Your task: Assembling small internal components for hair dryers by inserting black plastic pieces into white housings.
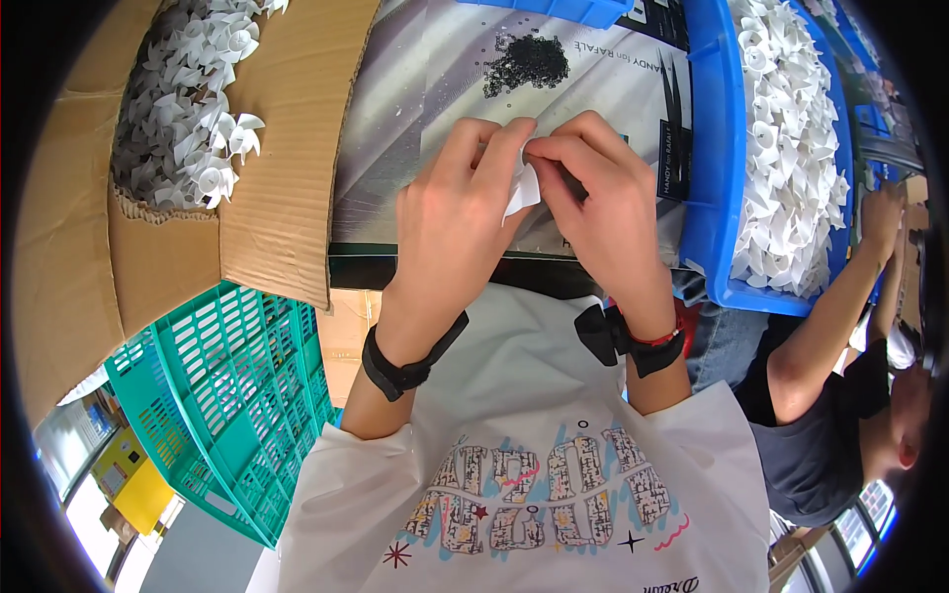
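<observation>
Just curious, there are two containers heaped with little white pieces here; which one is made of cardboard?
The one at the person's left: the brown cardboard box with a torn corrugated edge. The other heap lies in a blue plastic bin at the right.

The small white piece (524, 188) pinched between the left hand (450, 222) and right hand (598, 203) looks like thin, matt paper or soft plastic; the view is too small to say which. The cardboard box (267, 168) is rough, corrugated brown board. The blue bin (710, 148) and green crate (237, 395) are smooth moulded plastic with a slight sheen. The work surface (435, 89) is glossy printed sheeting. Both wrist straps (405, 371) look like matt black fabric.
</observation>
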### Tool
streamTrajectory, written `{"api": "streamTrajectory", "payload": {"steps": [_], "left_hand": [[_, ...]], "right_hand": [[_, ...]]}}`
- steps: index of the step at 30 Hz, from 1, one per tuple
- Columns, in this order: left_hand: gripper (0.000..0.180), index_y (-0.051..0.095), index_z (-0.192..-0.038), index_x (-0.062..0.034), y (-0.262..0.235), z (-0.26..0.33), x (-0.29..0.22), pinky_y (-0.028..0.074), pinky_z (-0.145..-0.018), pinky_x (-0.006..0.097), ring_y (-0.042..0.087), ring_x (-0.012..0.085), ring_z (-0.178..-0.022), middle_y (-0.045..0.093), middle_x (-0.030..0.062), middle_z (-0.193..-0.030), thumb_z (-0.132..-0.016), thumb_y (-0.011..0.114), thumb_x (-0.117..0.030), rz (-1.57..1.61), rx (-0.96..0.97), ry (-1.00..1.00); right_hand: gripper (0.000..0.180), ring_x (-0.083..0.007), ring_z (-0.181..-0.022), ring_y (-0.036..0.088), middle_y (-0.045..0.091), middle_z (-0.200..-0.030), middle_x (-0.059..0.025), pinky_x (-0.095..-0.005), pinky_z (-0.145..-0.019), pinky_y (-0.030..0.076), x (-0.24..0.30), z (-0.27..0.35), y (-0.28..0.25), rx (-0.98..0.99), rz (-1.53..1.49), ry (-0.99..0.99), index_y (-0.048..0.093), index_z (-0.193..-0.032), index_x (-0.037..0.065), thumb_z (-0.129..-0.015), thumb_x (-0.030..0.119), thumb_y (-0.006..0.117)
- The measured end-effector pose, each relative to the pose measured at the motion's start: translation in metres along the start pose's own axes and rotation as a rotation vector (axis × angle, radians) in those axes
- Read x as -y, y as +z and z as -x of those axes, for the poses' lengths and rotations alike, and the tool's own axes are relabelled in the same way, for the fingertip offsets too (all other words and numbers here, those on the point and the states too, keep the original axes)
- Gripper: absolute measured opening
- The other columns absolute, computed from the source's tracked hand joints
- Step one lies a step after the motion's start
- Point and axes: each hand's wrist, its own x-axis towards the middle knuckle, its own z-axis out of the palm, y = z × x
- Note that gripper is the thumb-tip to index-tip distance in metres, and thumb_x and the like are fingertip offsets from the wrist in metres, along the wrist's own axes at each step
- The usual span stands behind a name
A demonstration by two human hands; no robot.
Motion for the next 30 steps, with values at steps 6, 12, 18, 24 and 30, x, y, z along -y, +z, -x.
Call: {"api": "streamTrajectory", "payload": {"steps": [6,12,18,24,30], "left_hand": [[0.050,0.062,-0.118,-0.0077,-0.003,0.001,0.004,0.055,-0.061,0.038,0.065,0.0250,-0.077,0.060,0.0069,-0.100,-0.071,0.078,-0.003,0.058,0.017,0.038],[0.038,0.060,-0.123,-0.0034,-0.010,0.006,0.016,0.050,-0.064,0.026,0.062,0.0156,-0.073,0.067,0.0100,-0.107,-0.087,0.069,-0.008,0.313,-0.101,0.080],[0.017,0.059,-0.103,-0.0013,-0.014,0.007,0.010,0.045,-0.058,0.023,0.059,0.0085,-0.062,0.068,0.0082,-0.084,-0.097,0.059,-0.017,0.781,-0.101,-0.367],[0.029,0.051,-0.099,-0.0020,-0.021,0.004,0.011,0.042,-0.052,0.024,0.057,0.0108,-0.056,0.055,0.0050,-0.067,-0.101,0.052,-0.031,0.981,-0.111,-0.484],[0.055,0.048,-0.101,-0.0025,-0.021,0.005,0.012,0.043,-0.049,0.027,0.057,0.0146,-0.053,0.053,0.0059,-0.065,-0.101,0.033,-0.055,1.080,-0.082,-0.516]], "right_hand": [[0.011,-0.0159,-0.065,0.061,0.061,-0.083,-0.0079,-0.0277,-0.057,0.048,-0.005,-0.008,-0.012,0.171,-0.089,0.096,0.067,-0.091,-0.004,-0.081,-0.008,0.065],[0.013,-0.0110,-0.072,0.059,0.062,-0.089,-0.0047,-0.0223,-0.061,0.046,-0.013,-0.010,-0.015,0.117,-0.294,0.204,0.068,-0.095,-0.001,-0.085,-0.006,0.063],[0.025,-0.0092,-0.089,0.052,0.061,-0.116,0.0001,-0.0240,-0.069,0.044,-0.037,-0.017,-0.019,-0.076,-1.926,0.131,0.061,-0.120,0.011,-0.102,0.023,0.049],[0.010,-0.0159,-0.073,0.062,0.069,-0.087,-0.0031,-0.0275,-0.066,0.049,-0.019,-0.035,0.000,0.008,-0.320,0.248,0.068,-0.099,0.003,-0.090,0.007,0.063],[0.010,-0.0243,-0.066,0.063,0.063,-0.078,-0.0110,-0.0330,-0.062,0.050,-0.008,-0.046,0.013,0.125,0.379,0.041,0.065,-0.089,0.001,-0.079,0.001,0.066]]}}
